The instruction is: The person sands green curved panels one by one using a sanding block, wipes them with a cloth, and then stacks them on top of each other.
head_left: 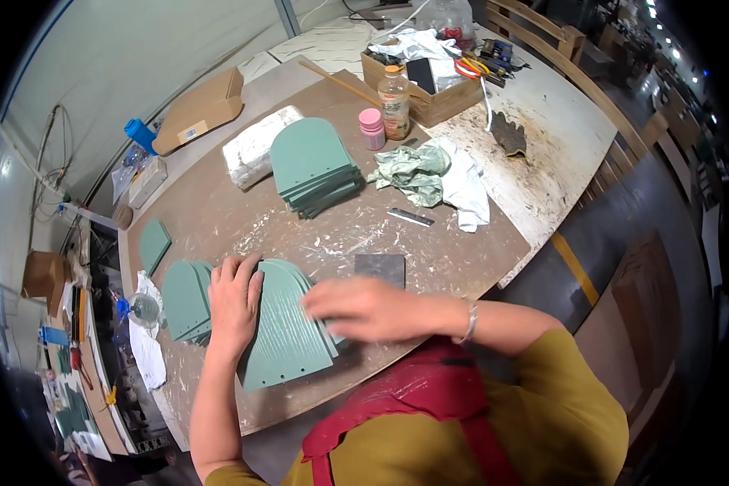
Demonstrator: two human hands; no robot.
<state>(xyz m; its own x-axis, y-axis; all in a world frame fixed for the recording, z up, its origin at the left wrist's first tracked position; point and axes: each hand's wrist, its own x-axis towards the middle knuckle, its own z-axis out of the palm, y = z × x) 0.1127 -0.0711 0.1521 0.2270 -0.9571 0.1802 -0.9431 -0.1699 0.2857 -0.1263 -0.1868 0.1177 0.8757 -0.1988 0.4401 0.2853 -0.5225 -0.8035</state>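
Note:
A stack of green panels (pixel 287 340) with rounded tops and small holes along the straight end lies in front of me on the table. My left hand (pixel 233 304) rests with fingers stretched out along the left edge of this stack. Over its right edge is my right hand (pixel 364 308), blurred by motion; I cannot make out whether anything is in its fingers. Just left of my left hand sits another pile of green panels (pixel 185 298). A dark square pad (pixel 381 268) lies beyond my right hand.
Farther back stands a taller stack of green panels (pixel 312 158) beside a white wrapped bundle (pixel 261 146). A pink jar (pixel 372 130), a bottle (pixel 394 104), crumpled cloths (pixel 417 174) and a cutter knife (pixel 411 217) lie to its right. A tool-filled cardboard box (pixel 454 101) is behind.

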